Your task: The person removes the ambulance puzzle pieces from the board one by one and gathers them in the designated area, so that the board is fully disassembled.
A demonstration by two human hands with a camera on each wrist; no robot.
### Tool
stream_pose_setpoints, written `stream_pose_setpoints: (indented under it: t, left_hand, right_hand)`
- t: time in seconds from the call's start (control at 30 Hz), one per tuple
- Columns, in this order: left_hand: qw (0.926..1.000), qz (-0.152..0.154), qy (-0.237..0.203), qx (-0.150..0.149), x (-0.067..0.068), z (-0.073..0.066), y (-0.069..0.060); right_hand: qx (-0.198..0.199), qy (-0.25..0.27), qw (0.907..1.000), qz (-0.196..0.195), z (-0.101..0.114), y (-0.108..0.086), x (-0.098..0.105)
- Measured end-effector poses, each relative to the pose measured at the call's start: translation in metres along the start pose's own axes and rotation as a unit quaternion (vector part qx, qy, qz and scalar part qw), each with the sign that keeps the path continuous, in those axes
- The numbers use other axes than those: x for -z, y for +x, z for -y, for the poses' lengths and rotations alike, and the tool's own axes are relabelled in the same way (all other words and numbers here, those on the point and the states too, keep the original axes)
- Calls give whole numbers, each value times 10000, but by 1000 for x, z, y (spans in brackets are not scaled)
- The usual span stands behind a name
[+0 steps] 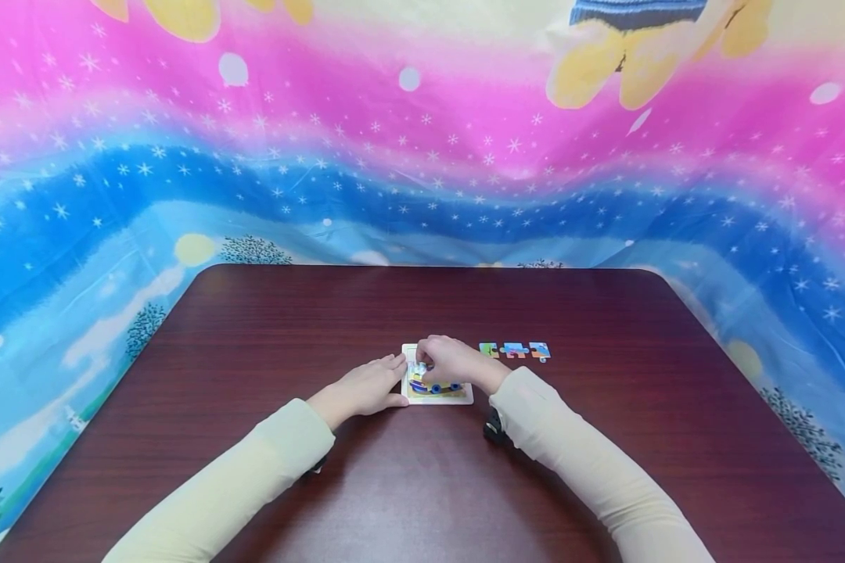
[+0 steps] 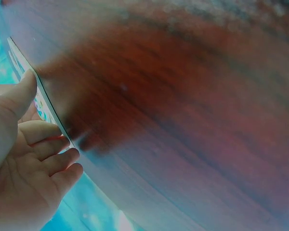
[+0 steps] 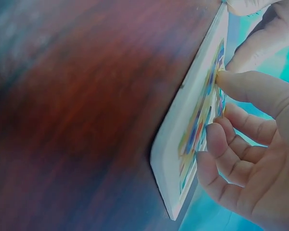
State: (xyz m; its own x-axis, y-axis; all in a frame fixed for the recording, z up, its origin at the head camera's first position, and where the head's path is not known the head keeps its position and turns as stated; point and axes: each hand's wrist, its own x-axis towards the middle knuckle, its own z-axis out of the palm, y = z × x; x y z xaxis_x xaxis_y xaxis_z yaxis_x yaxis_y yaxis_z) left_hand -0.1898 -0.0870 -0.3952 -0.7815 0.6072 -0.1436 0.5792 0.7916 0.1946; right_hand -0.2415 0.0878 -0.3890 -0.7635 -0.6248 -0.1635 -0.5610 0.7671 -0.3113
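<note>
A small puzzle board with a white border and a picture of a colourful vehicle lies flat on the table. The left hand rests at its left edge, thumb and fingers spread along the border, also seen in the left wrist view. Over the upper left of the picture, the right hand pinches a puzzle piece, mostly hidden by the fingers. In the right wrist view, the right hand has its thumb and curled fingers at the surface of the board.
Three loose puzzle pieces lie in a row just right of the board: a green one, a middle one and a blue and orange one. Behind the dark wooden table hangs a colourful printed cloth.
</note>
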Motion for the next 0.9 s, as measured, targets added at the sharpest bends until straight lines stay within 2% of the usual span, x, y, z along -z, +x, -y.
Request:
stream_pose_setpoints:
  t: [0.4,0.9]
  left_hand:
    - [10000,-28,55,-8,-2,1,2]
    - [10000,45,51,50,-1,0,1]
  right_hand:
    - [78,-181,9996,-196,2,-1,-1]
    - [246,509,9973,-468,-8,-9,6]
